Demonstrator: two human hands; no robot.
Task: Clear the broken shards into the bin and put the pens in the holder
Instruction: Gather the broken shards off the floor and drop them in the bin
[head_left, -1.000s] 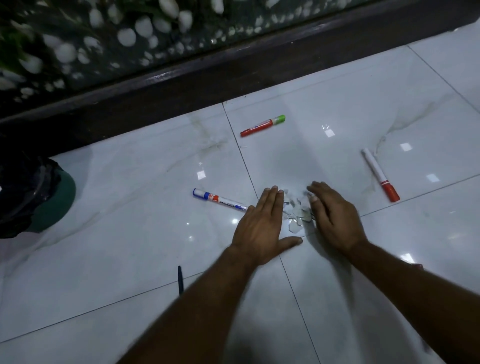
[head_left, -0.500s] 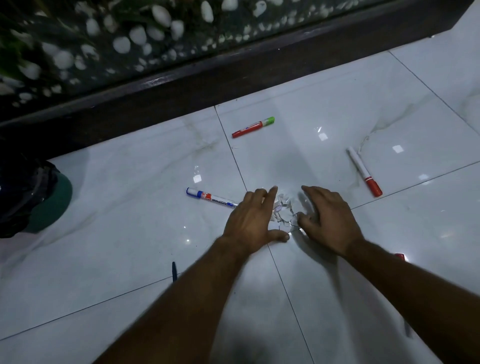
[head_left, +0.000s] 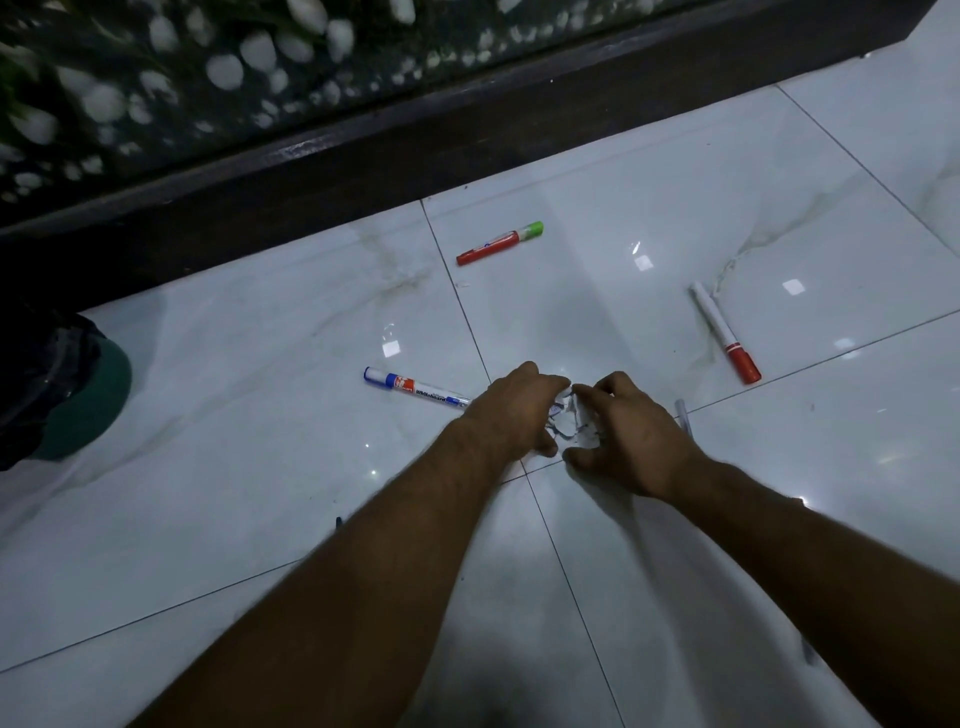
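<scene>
A small heap of clear broken shards (head_left: 570, 423) lies on the white tiled floor between my two hands. My left hand (head_left: 511, 410) curls around the heap from the left, and my right hand (head_left: 631, 439) cups it from the right, fingers bent over the pieces. A blue-capped whiteboard marker (head_left: 413, 387) lies just left of my left hand. A red marker with a green cap (head_left: 500, 243) lies farther back. A white marker with a red cap (head_left: 724, 332) lies to the right. Beside my right wrist a thin pale pen (head_left: 682, 413) peeks out.
A bin with a black liner and green rim (head_left: 83, 395) stands at the left edge. A dark wooden ledge (head_left: 415, 135) with pebbles behind glass runs along the back. A dark pen tip (head_left: 338, 521) shows beside my left forearm.
Both hands have gone from lying flat beside the shards to curling in and pushing them into a tighter heap. The camera has shifted slightly.
</scene>
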